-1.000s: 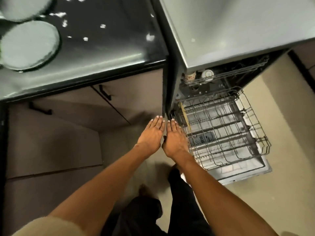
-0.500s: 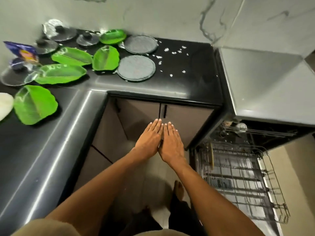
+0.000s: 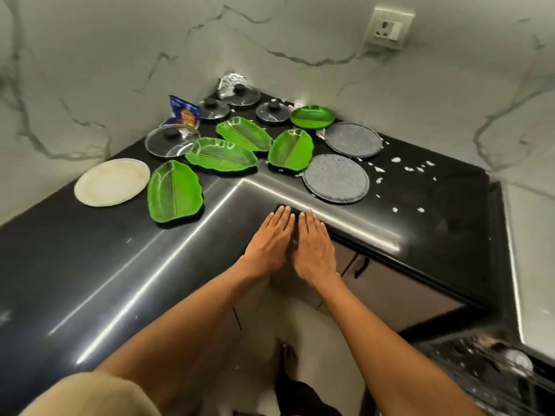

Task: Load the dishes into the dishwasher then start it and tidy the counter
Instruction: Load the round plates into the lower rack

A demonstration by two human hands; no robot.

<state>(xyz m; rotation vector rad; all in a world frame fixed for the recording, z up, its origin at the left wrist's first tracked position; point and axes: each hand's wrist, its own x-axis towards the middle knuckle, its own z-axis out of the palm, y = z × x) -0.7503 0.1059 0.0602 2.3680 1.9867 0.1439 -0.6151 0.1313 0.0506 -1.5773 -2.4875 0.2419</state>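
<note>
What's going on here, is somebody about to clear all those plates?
It seems so. A person stands at a black corner counter, left hand and right hand flat, side by side, holding nothing. Green leaf-shaped plates, grey round plates, a white plate and glass lids await loading. The dishwasher stands open, lower right.

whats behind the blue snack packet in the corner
The marble wall rises right behind the blue snack packet. A glass lid lies in front of it. Whatever sits directly behind its base is covered.
</note>
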